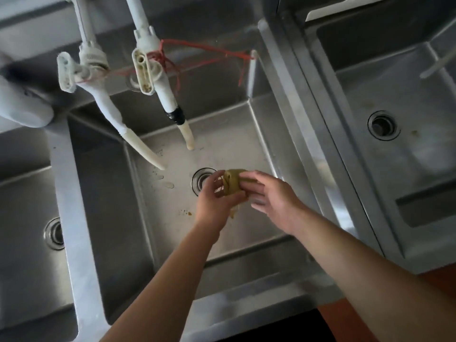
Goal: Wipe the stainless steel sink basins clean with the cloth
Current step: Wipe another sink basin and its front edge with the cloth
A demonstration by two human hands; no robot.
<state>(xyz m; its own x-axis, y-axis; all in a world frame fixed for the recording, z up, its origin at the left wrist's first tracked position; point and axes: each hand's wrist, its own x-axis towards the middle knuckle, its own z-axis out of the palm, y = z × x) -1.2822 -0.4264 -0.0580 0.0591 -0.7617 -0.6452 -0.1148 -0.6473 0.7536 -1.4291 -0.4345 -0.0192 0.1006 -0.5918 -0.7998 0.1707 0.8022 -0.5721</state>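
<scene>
A bunched olive-yellow cloth [233, 183] hangs above the middle stainless steel basin [167, 201], just right of its round drain [201, 180]. My left hand [217, 196] grips the cloth from the left with curled fingers. My right hand [271, 196] pinches the cloth's right side between thumb and fingers. A loose end of cloth dangles below the hands. Small brown specks [185, 213] lie on the basin floor left of my left wrist, and water drops [165, 182] sit under the taps.
Two white taps [108, 104] [170, 99] tied with red string [209, 49] reach over the middle basin. A left basin [24, 218] and a right basin [394, 149], each with a drain, flank it. Steel dividers run between them.
</scene>
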